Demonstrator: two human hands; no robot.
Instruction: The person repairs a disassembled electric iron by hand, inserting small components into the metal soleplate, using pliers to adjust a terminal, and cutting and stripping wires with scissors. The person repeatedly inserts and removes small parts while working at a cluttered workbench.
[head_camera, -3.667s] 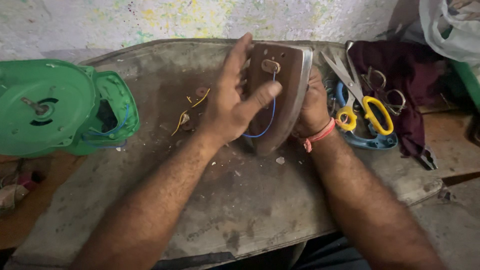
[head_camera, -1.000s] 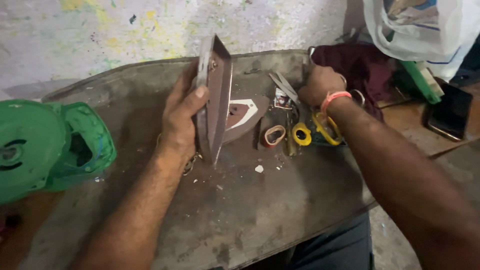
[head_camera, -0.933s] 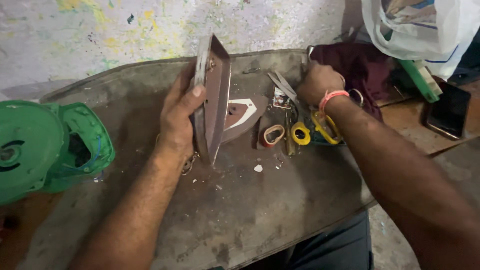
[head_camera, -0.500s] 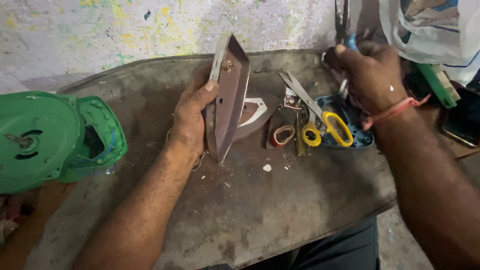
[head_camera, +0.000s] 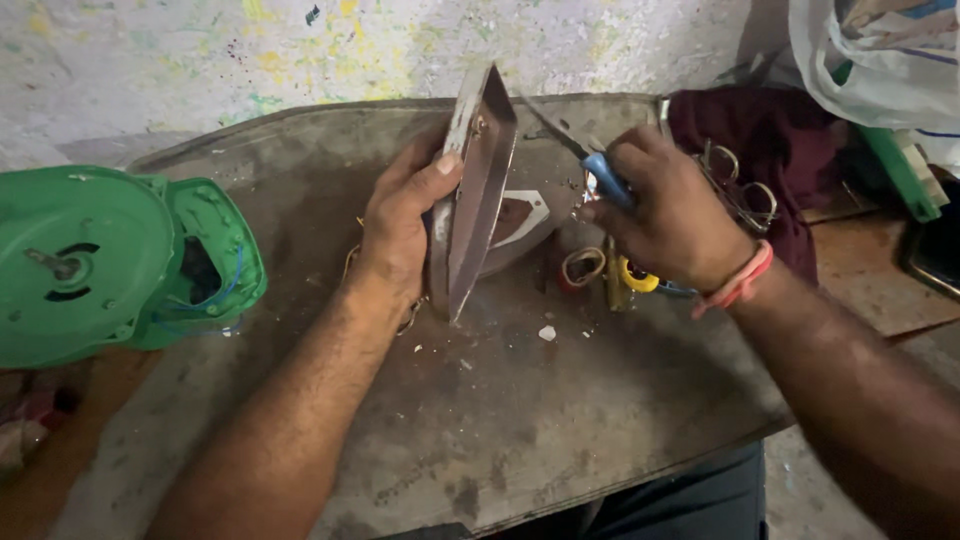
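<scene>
In the head view, the left hand (head_camera: 400, 235) stands an iron soleplate (head_camera: 475, 195) on edge near the middle of the worn metal worktable (head_camera: 520, 420), pointed tip down on the tabletop and broad end up. Its fingers wrap the outer face and the thumb presses across the near rim, so the hand is closed on the plate.

Right of the soleplate, the right hand (head_camera: 670, 215) is closed around the blue handle of a tool (head_camera: 600, 175) whose thin dark shaft points up and left toward the plate's upper inner face; whether it is a screwdriver or a pair of pliers cannot be told, nor whether the tip touches the plate. A pink band (head_camera: 740, 285) circles that wrist.

Behind the soleplate, flat on the table, lies a brown iron-shaped plate with a pale border (head_camera: 520, 220). Just right of the soleplate's tip lie a small reddish loop (head_camera: 580, 268) and yellow-handled scissors (head_camera: 630, 275). Further right a dark maroon cloth (head_camera: 770, 160) carries metal scissors (head_camera: 740, 185). Well to the left of the soleplate sits a green plastic appliance housing (head_camera: 110, 265), with a blue wire showing in its opening.

The soleplate looks stiff and fairly heavy for its size, with a smooth face that could slip, and balanced on its tip it would tip over readily. The rim is likely the surest hold, where the left hand already has it.
</scene>
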